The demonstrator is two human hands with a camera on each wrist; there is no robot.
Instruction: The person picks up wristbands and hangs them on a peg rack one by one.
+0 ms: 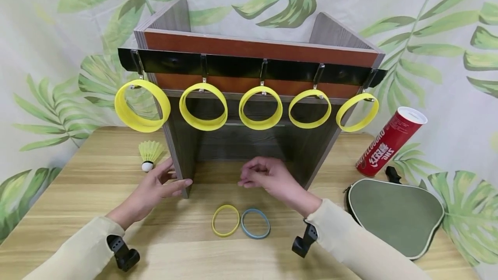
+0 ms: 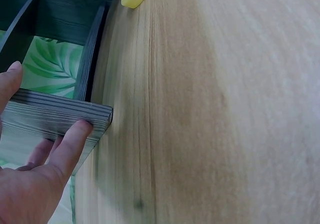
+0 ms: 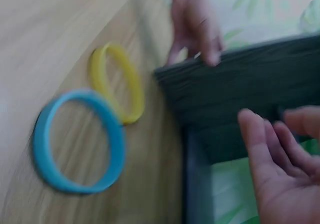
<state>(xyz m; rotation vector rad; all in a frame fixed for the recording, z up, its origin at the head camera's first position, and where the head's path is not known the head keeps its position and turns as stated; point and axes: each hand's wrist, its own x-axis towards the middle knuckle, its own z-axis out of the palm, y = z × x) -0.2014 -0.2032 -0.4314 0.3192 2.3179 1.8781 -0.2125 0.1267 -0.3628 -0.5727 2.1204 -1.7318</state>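
Note:
A grey wooden shelf unit [image 1: 264, 43] stands on the table. My left hand [image 1: 157, 185] holds the front edge of its left side panel [image 1: 176, 150], thumb on the inner face and fingers on the outer face. My right hand [image 1: 274, 180] is in front of the unit's lower opening, fingers loosely bent and nothing visible in them. Nearer me, a thin yellow wristband [image 1: 213, 223] and a blue wristband [image 1: 253, 237] lie side by side on the table. Several wide yellow rings [image 1: 142, 126] hang from clips on a black strip [image 1: 233, 65] across the unit's front.
Left of the unit is a yellow shuttlecock [image 1: 151, 152] with a white tip. At the right, a red tube [image 1: 389, 141] with a white lid stands behind a green paddle case [image 1: 394, 215], beside a short black handle [image 1: 393, 175]. A leaf-patterned cloth [image 1: 439, 20] hangs behind.

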